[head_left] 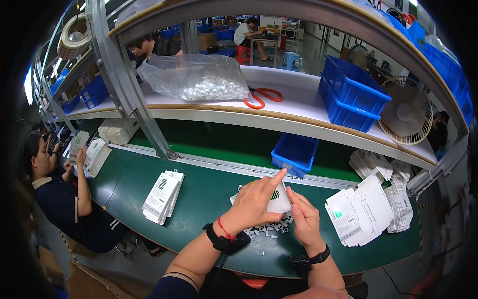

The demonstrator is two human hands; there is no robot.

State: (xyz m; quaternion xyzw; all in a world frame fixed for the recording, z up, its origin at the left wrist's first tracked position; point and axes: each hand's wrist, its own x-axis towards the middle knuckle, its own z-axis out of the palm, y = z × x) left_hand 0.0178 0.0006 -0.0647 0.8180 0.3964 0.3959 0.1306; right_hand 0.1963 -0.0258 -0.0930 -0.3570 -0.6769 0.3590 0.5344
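My left hand and my right hand together hold a small white carton with a green mark, just above the green belt. The left hand's fingers wrap over the carton's top and its index finger points up to the right. From the right side, my right hand pinches the carton's edge. Under both hands lies a heap of several small white plastic parts. Black straps sit on both wrists, and a red string on the left one.
A pile of flat white cartons lies to the left on the belt, and fanned stacks of flat cartons to the right. A small blue bin stands behind. The shelf above carries a bag of white parts, orange scissors, blue bins and a fan. A co-worker sits at the left.
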